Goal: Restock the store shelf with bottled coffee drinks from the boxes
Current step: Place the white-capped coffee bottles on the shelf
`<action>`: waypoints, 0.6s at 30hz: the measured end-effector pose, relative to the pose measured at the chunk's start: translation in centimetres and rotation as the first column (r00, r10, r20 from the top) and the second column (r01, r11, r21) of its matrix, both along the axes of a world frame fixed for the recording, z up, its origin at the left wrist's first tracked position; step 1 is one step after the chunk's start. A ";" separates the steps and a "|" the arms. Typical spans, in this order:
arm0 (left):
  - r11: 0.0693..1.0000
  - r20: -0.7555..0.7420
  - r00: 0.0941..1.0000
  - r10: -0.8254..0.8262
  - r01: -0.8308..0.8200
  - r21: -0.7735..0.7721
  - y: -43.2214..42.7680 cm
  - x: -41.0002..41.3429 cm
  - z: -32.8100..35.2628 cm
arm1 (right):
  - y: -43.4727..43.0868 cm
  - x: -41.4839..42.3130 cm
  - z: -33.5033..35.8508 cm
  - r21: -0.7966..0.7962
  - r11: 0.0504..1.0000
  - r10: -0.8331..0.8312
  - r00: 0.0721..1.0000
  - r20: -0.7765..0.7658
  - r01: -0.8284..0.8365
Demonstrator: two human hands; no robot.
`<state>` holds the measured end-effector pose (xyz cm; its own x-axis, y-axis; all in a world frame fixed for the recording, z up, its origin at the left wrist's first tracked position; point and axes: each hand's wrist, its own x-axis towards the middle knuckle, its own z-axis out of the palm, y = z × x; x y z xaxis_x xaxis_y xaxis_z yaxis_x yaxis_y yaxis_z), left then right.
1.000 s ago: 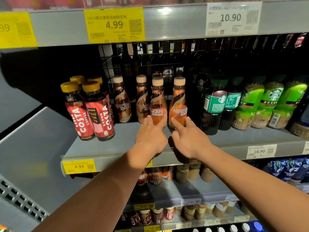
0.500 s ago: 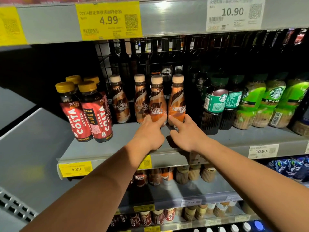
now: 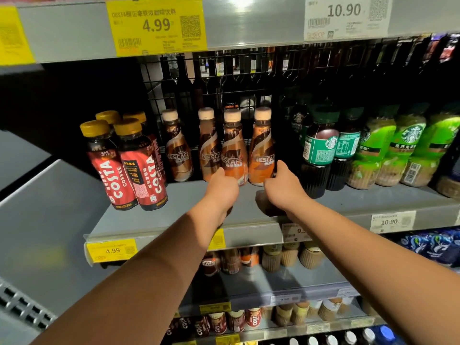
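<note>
Left hand (image 3: 222, 189) fingers curled round base of third NESCAFE bottle (image 3: 233, 145), right hand (image 3: 283, 189) likewise on fourth NESCAFE bottle (image 3: 261, 145); both upright on shelf (image 3: 189, 195). COSTA COFFEE bottles (image 3: 129, 168) at 9 o'clock, Starbucks bottles (image 3: 373, 150) at 3; 4.99 tag (image 3: 156, 24) at 11, 10.90 tag (image 3: 344, 11) at 1.

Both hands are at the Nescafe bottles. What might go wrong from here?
The left hand grips the middle bottle and the right hand the end bottle, both low down; pushed there, the tall bottles might tip. The green-label bottle stands close to the right hand and may get knocked. The red bottles stand near the shelf edge; a forearm swing might topple them.
</note>
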<state>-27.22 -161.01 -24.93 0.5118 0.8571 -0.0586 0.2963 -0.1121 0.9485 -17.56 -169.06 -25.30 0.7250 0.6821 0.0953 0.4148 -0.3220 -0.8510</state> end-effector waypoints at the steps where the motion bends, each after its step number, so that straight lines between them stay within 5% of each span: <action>1: 0.996 0.047 0.999 0.011 -0.007 -0.084 0.0 0.5 -0.2 | 0.3 0.1 0.1 0.031 1.000 -0.003 0.998 -0.058 0.004; 18: 0.974 0.133 0.988 0.081 -0.050 -0.221 -0.5 1.4 -1.0 | 2.4 1.0 -0.6 0.097 0.938 -0.332 0.943 -0.025 0.333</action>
